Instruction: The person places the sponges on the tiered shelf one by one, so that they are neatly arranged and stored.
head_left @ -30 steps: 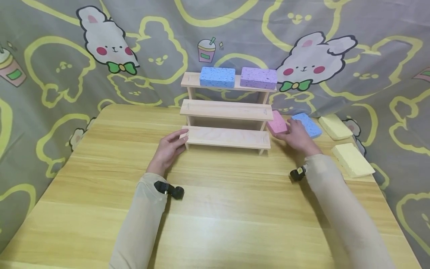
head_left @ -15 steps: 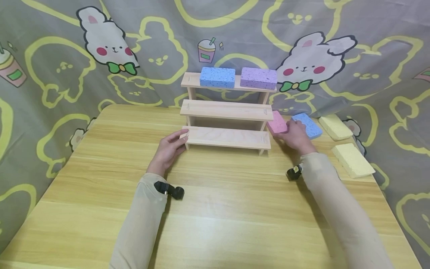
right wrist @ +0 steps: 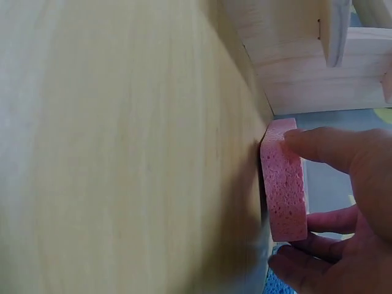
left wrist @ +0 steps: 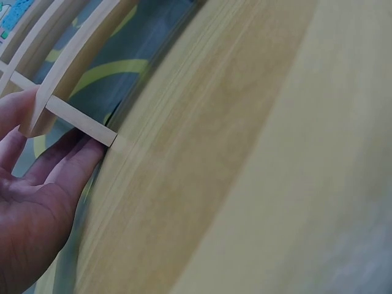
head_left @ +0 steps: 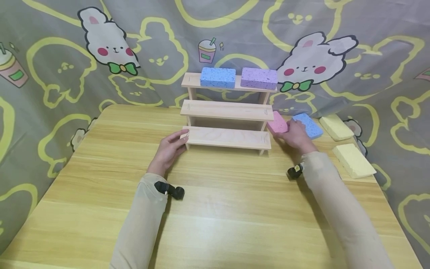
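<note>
A: Where's the flat pink rectangular sponge point(head_left: 277, 123) right now?

B: On the pale wooden tabletop point(head_left: 215, 209), just beside the right end of the three-tier unpainted wooden step shelf point(head_left: 227, 111), at about four o'clock from the shelf's middle. The right hand point(head_left: 296, 136) is on it; in the right wrist view the thumb lies over one edge of the sponge point(right wrist: 284, 180) and the fingers point(right wrist: 324, 220) curl round the other, so it is pinched across its thickness.

A: Which way does it lie from that hand?

B: At about ten o'clock from the palm, its long axis running roughly from five to eleven o'clock, towards the shelf's back leg. A blue sponge point(head_left: 307, 125) sits just to the hand's right, touching or nearly so.

A: And the left hand point(head_left: 167, 150)?

B: Far from the sponge. It rests against the left end of the bottom step with relaxed, nearly straight fingers point(left wrist: 67, 162), gripping nothing that I can see. The right hand is plainly the nearer one.
</note>
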Action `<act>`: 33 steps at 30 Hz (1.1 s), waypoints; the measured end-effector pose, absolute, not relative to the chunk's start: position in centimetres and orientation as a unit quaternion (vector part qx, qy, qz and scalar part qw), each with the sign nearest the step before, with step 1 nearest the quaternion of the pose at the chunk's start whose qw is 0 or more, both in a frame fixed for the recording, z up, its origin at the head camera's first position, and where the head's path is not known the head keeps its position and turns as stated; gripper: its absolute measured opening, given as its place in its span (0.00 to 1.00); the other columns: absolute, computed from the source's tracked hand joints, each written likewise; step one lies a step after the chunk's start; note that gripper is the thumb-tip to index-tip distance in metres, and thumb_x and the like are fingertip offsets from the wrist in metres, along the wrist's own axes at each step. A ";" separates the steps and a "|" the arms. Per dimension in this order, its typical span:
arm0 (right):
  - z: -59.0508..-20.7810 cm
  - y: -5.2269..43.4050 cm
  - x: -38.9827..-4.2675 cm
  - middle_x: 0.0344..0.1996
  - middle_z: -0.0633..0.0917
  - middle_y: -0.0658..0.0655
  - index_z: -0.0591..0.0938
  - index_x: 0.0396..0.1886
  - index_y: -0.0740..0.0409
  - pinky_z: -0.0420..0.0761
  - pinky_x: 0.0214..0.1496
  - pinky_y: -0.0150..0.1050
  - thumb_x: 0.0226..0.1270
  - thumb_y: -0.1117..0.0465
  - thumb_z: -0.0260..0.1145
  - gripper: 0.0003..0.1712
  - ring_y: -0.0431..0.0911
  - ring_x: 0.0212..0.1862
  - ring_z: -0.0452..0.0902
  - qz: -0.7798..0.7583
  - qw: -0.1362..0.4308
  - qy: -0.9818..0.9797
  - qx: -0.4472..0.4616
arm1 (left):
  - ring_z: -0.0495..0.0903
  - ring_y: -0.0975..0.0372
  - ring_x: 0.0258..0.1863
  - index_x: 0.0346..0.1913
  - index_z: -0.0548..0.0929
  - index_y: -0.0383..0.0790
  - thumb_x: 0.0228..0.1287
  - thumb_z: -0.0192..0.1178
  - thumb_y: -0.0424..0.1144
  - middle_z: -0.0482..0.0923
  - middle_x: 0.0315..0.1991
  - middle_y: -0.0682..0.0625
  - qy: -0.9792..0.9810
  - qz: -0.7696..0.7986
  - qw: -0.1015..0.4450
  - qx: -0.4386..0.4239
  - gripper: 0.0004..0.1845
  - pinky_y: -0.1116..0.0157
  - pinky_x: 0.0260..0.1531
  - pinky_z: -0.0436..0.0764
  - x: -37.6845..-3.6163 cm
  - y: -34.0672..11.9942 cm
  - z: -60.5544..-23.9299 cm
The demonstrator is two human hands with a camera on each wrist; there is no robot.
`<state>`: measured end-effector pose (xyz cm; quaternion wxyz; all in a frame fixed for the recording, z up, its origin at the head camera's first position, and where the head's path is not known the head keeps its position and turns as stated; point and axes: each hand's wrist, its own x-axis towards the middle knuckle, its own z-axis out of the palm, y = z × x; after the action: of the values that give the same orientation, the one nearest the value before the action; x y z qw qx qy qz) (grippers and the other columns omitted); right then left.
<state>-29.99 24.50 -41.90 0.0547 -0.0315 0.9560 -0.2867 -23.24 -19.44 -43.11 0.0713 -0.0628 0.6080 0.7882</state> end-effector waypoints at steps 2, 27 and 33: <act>-41.8 24.7 -29.9 0.52 0.69 0.77 0.66 0.62 0.80 0.65 0.60 0.65 0.61 0.51 0.72 0.44 0.69 0.56 0.60 -0.294 0.055 0.953 -0.036 | 0.71 0.51 0.63 0.65 0.73 0.31 0.68 0.62 0.29 0.62 0.72 0.49 0.608 0.789 0.071 -0.062 0.24 0.60 0.58 0.78 -23.3 -19.4 -43.1; -40.0 27.0 -26.8 0.57 0.70 0.78 0.69 0.64 0.76 0.65 0.63 0.66 0.66 0.56 0.68 0.36 0.69 0.59 0.64 -0.313 -0.033 0.946 -0.078 | 0.73 0.51 0.61 0.64 0.77 0.36 0.67 0.63 0.32 0.64 0.71 0.50 0.627 0.773 0.069 -0.067 0.22 0.61 0.56 0.79 -23.4 -19.7 -42.9; -39.5 27.7 -25.5 0.64 0.66 0.79 0.64 0.68 0.76 0.62 0.66 0.66 0.67 0.53 0.67 0.41 0.71 0.64 0.61 -0.319 -0.030 0.946 -0.053 | 0.72 0.50 0.62 0.65 0.75 0.34 0.67 0.62 0.31 0.61 0.72 0.48 0.617 0.781 0.075 -0.059 0.23 0.59 0.58 0.78 -23.4 -19.7 -43.0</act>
<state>-25.52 27.74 -39.45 -0.0296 -0.0532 0.9459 -0.3186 -23.37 -19.65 -43.04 0.0751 -0.0588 0.6168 0.7813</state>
